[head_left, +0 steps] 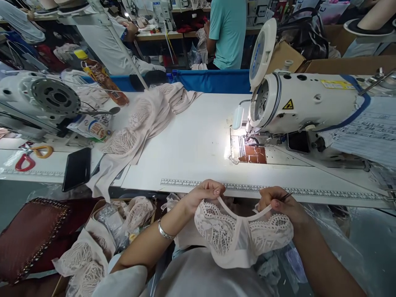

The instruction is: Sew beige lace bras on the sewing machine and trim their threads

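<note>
A pale pink lace bra (244, 243) is stretched between my two hands, just in front of the table's near edge. My left hand (208, 194) pinches the upper edge of one cup. The other cup's upper edge is gripped by my right hand (278, 204), its fingers curled. Both cups face up towards me, with the plain centre panel between them. Behind my hands runs a printed ruler strip (192, 182) along the white sewing table (185, 152). A lit sewing machine (287, 99) stands beyond my right hand.
More lace bras (139, 119) lie heaped on the table at left, near a drink bottle (102, 78), a black phone (76, 168) and scissors (31, 156). Below left, a box holds further lace pieces (83, 260) beside a dark red bag (34, 235). A person in teal (228, 33) stands behind.
</note>
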Action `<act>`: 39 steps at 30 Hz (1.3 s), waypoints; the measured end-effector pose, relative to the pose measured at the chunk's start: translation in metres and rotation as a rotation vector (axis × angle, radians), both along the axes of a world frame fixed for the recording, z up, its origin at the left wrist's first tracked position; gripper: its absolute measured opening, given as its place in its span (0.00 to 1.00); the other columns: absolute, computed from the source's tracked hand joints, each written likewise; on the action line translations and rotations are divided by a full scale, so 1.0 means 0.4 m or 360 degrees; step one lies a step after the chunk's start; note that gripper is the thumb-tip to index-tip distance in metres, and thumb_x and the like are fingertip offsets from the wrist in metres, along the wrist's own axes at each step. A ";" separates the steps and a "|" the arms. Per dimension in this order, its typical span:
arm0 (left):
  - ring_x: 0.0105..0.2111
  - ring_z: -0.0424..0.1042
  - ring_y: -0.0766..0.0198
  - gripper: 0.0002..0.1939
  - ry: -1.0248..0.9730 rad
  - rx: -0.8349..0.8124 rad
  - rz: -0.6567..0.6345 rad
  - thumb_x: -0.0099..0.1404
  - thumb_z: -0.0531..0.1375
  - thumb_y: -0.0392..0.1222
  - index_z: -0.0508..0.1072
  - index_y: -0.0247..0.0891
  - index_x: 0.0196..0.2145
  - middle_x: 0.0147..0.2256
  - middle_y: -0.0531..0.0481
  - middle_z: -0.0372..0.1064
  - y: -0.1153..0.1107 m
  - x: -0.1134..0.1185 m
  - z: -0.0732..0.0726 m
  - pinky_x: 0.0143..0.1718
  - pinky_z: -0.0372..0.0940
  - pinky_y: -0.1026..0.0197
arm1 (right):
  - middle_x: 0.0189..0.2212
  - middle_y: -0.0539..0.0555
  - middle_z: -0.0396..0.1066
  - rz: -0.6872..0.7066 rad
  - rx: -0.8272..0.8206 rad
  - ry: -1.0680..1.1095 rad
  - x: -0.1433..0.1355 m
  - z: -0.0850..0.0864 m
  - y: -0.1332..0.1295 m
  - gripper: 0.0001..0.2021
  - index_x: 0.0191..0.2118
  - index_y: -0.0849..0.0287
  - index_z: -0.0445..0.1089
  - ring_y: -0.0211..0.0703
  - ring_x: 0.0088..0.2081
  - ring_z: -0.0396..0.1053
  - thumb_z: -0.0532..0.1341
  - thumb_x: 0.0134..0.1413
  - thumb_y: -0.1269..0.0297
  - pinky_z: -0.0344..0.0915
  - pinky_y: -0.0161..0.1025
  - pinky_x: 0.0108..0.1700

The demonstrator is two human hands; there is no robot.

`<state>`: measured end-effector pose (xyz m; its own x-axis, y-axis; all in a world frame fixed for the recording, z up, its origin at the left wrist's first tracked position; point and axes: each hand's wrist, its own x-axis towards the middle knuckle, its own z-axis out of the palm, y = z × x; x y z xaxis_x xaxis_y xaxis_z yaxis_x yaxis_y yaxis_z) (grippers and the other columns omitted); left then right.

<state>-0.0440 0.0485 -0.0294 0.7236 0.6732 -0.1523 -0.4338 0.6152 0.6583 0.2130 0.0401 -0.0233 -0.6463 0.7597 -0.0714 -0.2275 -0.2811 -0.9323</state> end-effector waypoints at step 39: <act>0.12 0.40 0.77 0.34 -0.0042 0.0055 -0.0061 0.52 0.73 0.55 0.51 0.40 0.16 0.13 0.63 0.42 0.007 0.010 0.012 0.15 0.39 0.67 | 0.16 0.46 0.61 0.0132 0.0193 -0.0226 0.013 0.023 0.019 0.28 0.23 0.57 0.62 0.32 0.17 0.51 0.62 0.53 0.34 0.50 0.35 0.21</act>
